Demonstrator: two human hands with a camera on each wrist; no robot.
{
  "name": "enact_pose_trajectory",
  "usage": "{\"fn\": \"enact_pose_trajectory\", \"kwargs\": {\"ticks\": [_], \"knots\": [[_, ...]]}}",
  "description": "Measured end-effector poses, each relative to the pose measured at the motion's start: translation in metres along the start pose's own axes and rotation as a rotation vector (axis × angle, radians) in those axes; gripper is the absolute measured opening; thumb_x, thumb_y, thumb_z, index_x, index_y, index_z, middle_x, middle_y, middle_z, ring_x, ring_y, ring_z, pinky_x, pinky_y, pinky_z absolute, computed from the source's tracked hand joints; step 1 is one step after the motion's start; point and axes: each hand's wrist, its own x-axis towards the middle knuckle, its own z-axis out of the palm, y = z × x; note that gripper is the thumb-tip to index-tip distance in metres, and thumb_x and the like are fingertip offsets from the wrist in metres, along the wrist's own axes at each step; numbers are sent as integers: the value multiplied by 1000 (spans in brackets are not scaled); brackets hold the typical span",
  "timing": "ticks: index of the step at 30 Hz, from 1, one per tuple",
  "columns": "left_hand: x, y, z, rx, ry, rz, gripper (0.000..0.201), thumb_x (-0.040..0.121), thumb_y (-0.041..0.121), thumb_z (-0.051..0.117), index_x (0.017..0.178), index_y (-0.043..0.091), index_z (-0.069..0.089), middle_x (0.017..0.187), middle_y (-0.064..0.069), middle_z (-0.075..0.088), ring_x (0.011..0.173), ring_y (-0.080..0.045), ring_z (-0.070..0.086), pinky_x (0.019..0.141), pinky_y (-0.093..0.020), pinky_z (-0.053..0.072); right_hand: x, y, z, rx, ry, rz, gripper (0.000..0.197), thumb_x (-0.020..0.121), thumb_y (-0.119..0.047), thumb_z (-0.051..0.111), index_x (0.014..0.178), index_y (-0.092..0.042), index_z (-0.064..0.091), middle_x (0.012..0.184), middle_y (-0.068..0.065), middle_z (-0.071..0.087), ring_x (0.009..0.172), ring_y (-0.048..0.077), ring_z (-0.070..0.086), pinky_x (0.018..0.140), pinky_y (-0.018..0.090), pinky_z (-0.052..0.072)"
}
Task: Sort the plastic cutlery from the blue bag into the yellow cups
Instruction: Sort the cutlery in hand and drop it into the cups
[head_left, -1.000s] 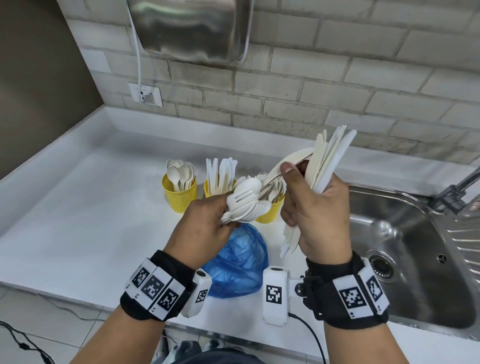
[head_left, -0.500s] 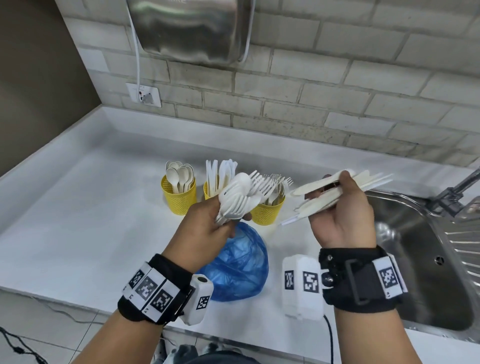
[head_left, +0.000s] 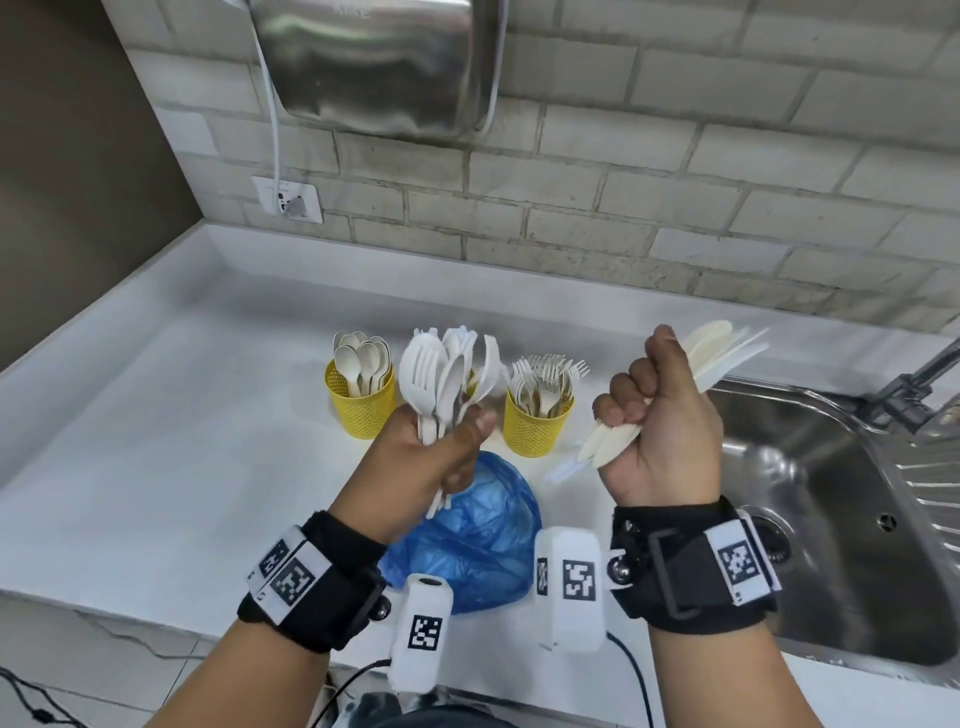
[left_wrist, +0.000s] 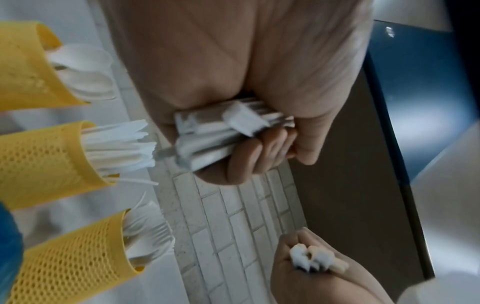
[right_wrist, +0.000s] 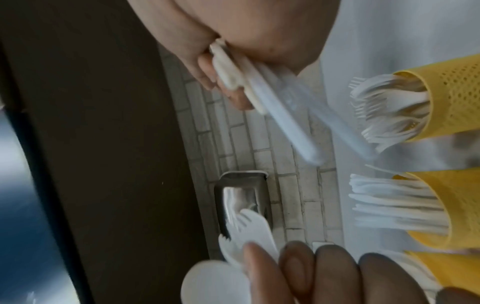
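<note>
On a white counter (head_left: 156, 441) under a brick wall, the left hand (head_left: 431, 452) grips mixed forks and spoons (head_left: 447, 374) upright; the right hand (head_left: 670, 431) clutches only knives (head_left: 722, 348), probably pre-sorted for the middle cup (left_wrist: 39, 160). The blue bag (head_left: 478, 540) lies near, before the yellow cups (head_left: 535, 426).

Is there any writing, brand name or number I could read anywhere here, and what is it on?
No text reads clearly.
Hand dryer: faint embossed lettering at its top edge, too faint to read.
Left wristband and right wristband: black-and-white square code patterns, not words.
Wall socket: small marks, too small to read.
Yellow cups and blue bag: no print visible.
</note>
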Motion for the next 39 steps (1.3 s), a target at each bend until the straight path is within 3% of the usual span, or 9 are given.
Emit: {"fn": "enact_pose_trajectory", "kwargs": {"ticks": [4,7,9,12,19,29,32,36,39], "knots": [[7,-5,-1,-159,31,-192,17,95,29,65,90,14,59,70,-9,50,57,-18,53,48,-24,43,-15,14,14,-180,-100,-245,22,105,-24,57,87,-13,57,55,-1,44,44,14,43,46,26,40],[11,-11,-3,-258,56,-322,27,100,27,59,115,5,61,105,-18,74,91,-32,75,68,-35,64,-25,22,23,-258,-242,-397,18,104,-25,57,91,-14,54,56,0,50,46,19,49,53,31,45],[13,-14,-3,-327,54,-382,36,102,24,57,125,-4,56,113,-24,73,101,-39,73,83,-42,63,-30,28,27,-328,-311,-457,19,100,-26,60,96,-8,53,60,5,48,46,20,46,52,32,44],[16,-17,-3,-431,53,-444,25,103,22,56,122,5,54,103,-25,70,88,-35,75,78,-40,64,-32,45,26,-421,-393,-434,15,97,-17,66,98,-8,54,73,14,49,52,23,48,50,32,46],[13,-22,-11,-431,44,-476,42,105,23,46,68,13,64,66,-6,61,57,-15,66,56,-26,58,-24,87,2,-640,-424,-307,21,98,-15,69,86,-7,54,69,15,55,61,23,55,65,40,51],[10,-32,-13,-511,30,-575,20,95,21,58,104,4,55,90,-25,72,76,-32,75,71,-40,64,-34,72,15,-574,-427,-446,40,95,-47,66,77,-19,44,65,22,41,60,40,43,62,43,41],[13,-32,-14,-523,32,-522,55,88,27,69,134,7,49,123,-28,55,109,-39,62,88,-44,59,-34,75,12,-633,-493,-441,34,95,-36,70,78,-17,48,64,16,46,59,26,47,61,34,43],[16,-36,-14,-568,26,-499,50,101,37,53,140,7,58,143,-21,55,136,-36,50,116,-51,38,-31,91,-4,-810,-582,-318,25,97,-29,69,75,-25,56,63,-16,57,62,4,57,65,25,46],[18,-40,-17,-507,47,-510,49,98,32,61,131,-3,56,135,-30,52,121,-39,58,104,-48,48,-29,90,-10,-771,-528,-298,31,99,-34,64,71,-25,55,59,-11,54,58,10,55,61,31,46]]}}
